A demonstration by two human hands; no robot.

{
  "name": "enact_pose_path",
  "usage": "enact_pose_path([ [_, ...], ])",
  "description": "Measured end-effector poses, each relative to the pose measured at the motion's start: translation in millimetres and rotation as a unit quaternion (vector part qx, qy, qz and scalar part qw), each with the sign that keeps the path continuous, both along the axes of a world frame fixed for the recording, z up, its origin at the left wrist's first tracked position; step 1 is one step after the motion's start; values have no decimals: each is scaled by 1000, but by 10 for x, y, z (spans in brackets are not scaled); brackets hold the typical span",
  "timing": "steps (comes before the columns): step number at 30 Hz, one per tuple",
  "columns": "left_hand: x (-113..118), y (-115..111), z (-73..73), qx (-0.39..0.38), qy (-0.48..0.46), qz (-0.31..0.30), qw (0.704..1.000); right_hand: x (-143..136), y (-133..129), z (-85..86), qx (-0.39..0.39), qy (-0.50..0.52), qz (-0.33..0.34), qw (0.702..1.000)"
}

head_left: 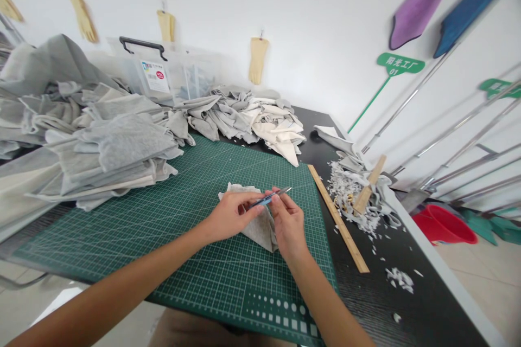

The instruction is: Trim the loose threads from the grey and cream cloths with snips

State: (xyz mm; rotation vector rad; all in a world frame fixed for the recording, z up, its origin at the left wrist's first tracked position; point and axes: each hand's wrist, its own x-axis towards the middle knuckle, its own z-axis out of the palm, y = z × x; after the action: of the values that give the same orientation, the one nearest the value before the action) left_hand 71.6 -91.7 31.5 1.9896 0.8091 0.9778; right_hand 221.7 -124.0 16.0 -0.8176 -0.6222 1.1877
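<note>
Above the middle of the green cutting mat [195, 260], both hands meet at a small blue-handled cutting tool [264, 199] with a pointed metal blade. Its exact kind is hard to make out. My left hand [232, 214] is closed around the handle end. My right hand [290, 222] pinches the tool near the blade, which points to the right. Under the hands lies a folded piece of grey cloth [260, 230], flat on the mat and partly hidden by the fingers.
Grey cloth pieces [118, 143] are heaped at left, with more cloth [244, 116] behind the mat. A clear plastic box [134, 73] stands at the wall. A wooden ruler [340, 222] lies along the mat's right edge, beside white scraps [342, 187]. A red bucket [443, 225] is on the floor.
</note>
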Motion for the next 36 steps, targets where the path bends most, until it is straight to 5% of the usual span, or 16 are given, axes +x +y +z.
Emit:
enact_pose_path([
  [36,7,-29,-13,21,-1,17,1000,-6,-11,17,-11,2,9,1000],
])
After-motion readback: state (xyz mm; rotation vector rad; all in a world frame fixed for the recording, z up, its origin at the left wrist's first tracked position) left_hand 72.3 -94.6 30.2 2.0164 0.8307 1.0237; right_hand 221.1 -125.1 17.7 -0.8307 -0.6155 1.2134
